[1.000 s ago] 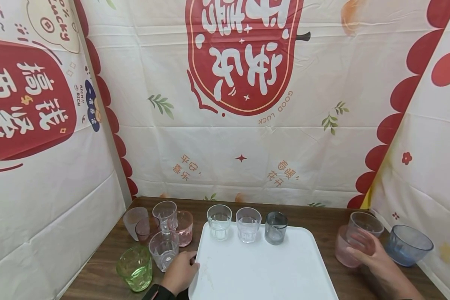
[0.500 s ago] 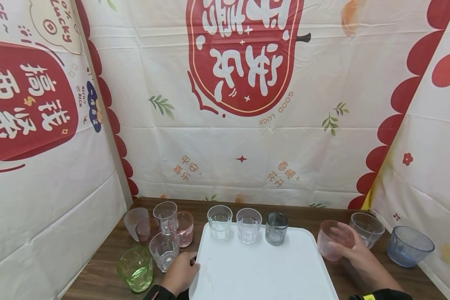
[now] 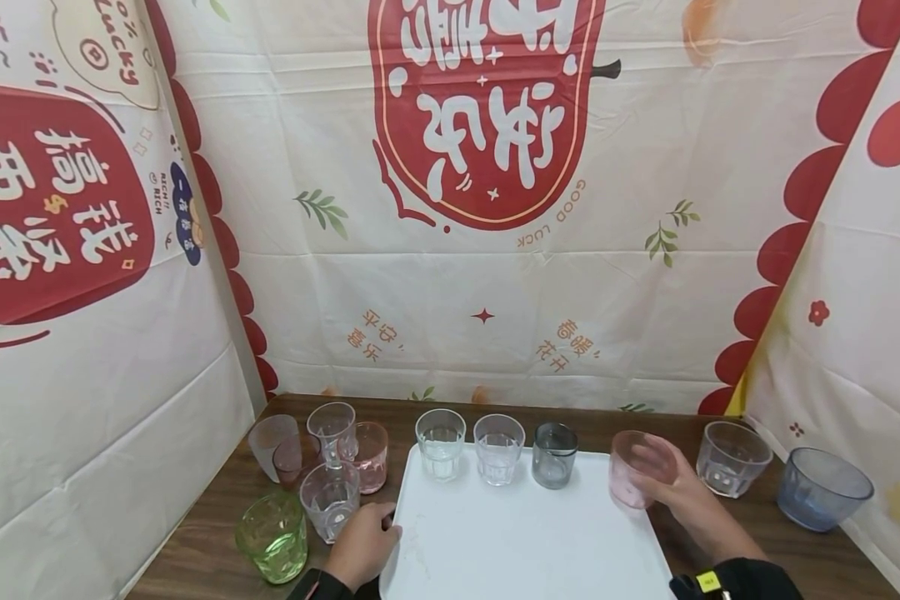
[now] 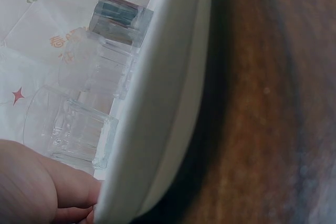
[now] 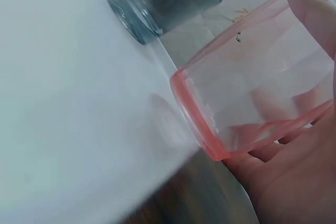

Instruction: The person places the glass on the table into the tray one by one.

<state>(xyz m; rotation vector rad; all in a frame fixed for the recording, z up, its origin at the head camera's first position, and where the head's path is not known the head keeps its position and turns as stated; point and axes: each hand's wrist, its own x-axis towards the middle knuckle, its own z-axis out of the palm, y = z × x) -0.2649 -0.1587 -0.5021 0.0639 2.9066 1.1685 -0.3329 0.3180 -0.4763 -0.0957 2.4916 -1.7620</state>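
Observation:
My right hand (image 3: 678,487) grips a pink glass (image 3: 628,477) over the back right corner of a white tray (image 3: 525,542). In the right wrist view the thumb lies on one side of the pink glass (image 5: 231,72) and the fingers on the other, its base close over the tray. With my left hand (image 3: 362,543) I hold the tray's left edge, pinching its rim in the left wrist view. Along the back of the tray stand two clear glasses (image 3: 441,454) and a smoky grey glass (image 3: 554,457) in a row.
Left of the tray several glasses crowd the brown table (image 3: 195,533), among them a green glass (image 3: 272,537), a clear glass (image 3: 332,500) and a pink one (image 3: 370,458). On the right stand a clear glass (image 3: 731,458) and a blue glass (image 3: 823,492). Printed cloth (image 3: 330,325) walls the table.
My right hand has carried the pink glass leftward, from beside the clear glass on the right to the tray's back right corner. The left hand stays at the tray's edge.

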